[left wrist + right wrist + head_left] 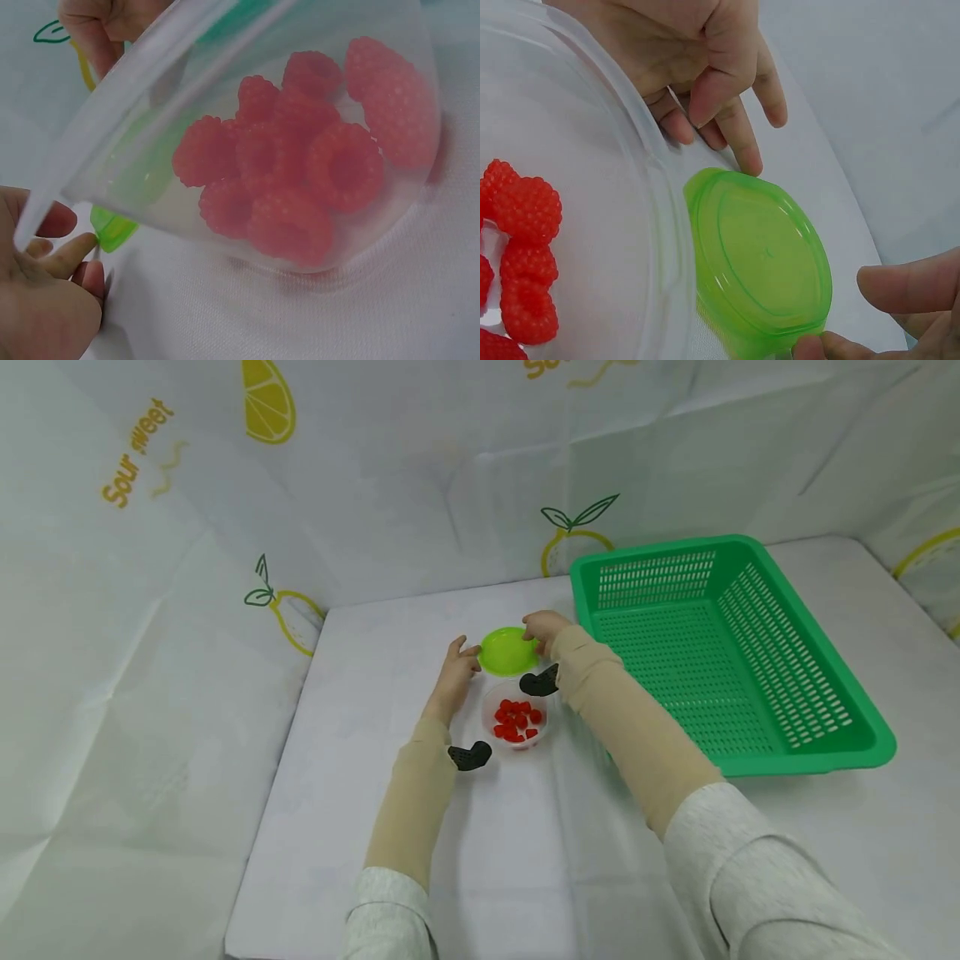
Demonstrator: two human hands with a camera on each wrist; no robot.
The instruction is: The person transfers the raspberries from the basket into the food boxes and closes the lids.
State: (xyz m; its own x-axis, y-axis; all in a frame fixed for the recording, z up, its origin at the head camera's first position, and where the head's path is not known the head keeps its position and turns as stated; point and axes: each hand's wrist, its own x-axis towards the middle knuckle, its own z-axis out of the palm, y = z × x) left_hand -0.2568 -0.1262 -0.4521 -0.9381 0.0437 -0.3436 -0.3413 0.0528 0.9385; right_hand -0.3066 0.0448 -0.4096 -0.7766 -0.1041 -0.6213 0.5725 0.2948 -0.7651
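A translucent green lid (508, 652) lies on the white-covered table, just beyond a clear plastic container (491, 697) of red raspberries (517, 718). My left hand (452, 681) reaches the lid's left edge, one fingertip at its rim and the others spread. On the opposite side, my right hand (547, 628) has its fingertips (810, 346) right at the rim, while its thumb (904, 285) stands apart from it. Seen from the left wrist, the raspberries (277, 165) show through the container's cloudy wall, which partly covers the lid (112, 229).
A large green slotted basket (817, 668) stands to the right of my right hand and forearm. White cloth printed with lemons hangs behind the table and along its left side. Black wrist cameras (470, 756) sit close beside the container.
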